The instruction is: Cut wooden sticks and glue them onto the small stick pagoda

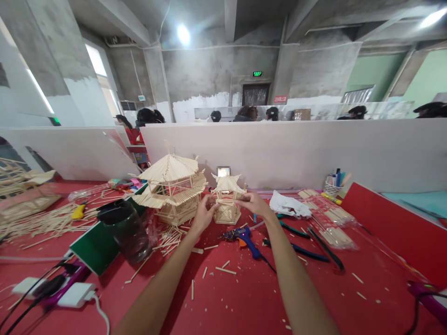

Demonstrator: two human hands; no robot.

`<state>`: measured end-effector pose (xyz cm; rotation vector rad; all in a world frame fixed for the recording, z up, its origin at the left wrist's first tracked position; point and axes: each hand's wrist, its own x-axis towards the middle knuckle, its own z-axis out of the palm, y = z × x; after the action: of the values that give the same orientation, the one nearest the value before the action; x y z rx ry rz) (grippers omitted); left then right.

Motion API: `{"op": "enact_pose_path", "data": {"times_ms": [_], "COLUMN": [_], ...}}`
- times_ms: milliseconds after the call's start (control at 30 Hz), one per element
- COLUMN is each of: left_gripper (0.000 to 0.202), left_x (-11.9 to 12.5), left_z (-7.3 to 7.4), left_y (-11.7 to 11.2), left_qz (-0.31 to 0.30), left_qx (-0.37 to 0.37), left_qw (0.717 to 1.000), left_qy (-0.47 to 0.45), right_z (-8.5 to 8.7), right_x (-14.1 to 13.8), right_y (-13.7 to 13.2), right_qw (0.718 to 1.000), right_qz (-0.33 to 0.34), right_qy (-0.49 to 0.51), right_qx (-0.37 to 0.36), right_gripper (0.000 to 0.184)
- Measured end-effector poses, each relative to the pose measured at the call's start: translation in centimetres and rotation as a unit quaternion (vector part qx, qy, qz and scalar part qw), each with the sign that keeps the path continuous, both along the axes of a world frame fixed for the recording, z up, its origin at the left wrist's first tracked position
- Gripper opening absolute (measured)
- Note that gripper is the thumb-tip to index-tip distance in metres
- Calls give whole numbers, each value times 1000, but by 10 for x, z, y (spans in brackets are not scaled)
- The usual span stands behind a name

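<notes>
A small pavilion model (227,199) made of thin wooden sticks stands on the red table (244,298), straight ahead. My left hand (203,212) grips its left side with curled fingers. My right hand (253,202) pinches its right side at roof height. A larger two-roofed stick pavilion (172,187) stands just left of it. A blue glue gun (244,238) lies on the table close below my hands.
A dark cup (127,229) and a green box (96,246) sit at left, with loose sticks (42,221) beyond. Pliers (296,249), a bag of sticks (328,216), a crumpled white tissue (289,204) and a pen holder (333,186) lie right. A power strip (56,291) is near left. A white partition (296,149) backs the table.
</notes>
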<state>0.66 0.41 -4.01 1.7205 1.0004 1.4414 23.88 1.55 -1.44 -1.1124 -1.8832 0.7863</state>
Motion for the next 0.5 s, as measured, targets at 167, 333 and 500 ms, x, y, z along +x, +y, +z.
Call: {"op": "enact_pose_path", "data": {"times_ms": [167, 333, 500], "left_gripper": [31, 26, 22], "left_x": [3, 10, 16], "left_z": [1, 3, 6], "left_y": [-2, -2, -3], "left_qz": [16, 70, 91], "left_qx": [9, 23, 17], "left_qw": [1000, 996, 994], "left_qy": [19, 41, 61], "right_z": [-1, -3, -3], "right_x": [-1, 5, 15], "right_y": [1, 2, -1], "right_qw": [1000, 999, 998], "right_qz": [7, 29, 36], "right_qy": [4, 15, 27], "right_qx": [-2, -15, -35], "right_gripper": [48, 43, 37]}}
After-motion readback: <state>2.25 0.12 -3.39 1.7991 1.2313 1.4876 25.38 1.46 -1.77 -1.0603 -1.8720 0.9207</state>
